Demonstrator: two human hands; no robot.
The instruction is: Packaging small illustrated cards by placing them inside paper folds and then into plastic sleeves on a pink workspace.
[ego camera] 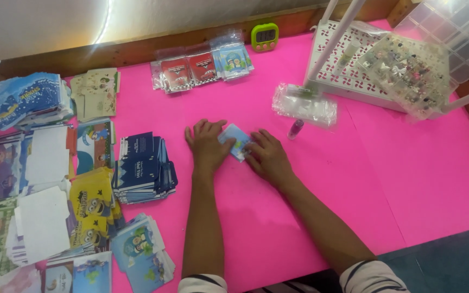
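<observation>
Just right of the navy card stack (143,168), the left hand (207,145) and right hand (267,157) press flat, fingers seemingly unclenched, on a light-blue printed packet (235,140).

1. Small home craft or packing workspace, not a factory or office.
2. Table (299,217) covered with a bright pink sheet, wooden rim along the far edge, plain wall behind it.
3. Left edge: many stacks of small printed cards (142,168), cartoon designs, sorted by pattern.
4. Far edge: cards in clear sleeves (202,68), green timer (265,36) beside them.
5. Far right corner: white perforated tray (348,76), clear compartment box (408,73) of tiny trinkets.
6. Near the tray: clear bags (305,106), small tube (295,129).
7. Handwork scale, everything hand-sorted.
</observation>
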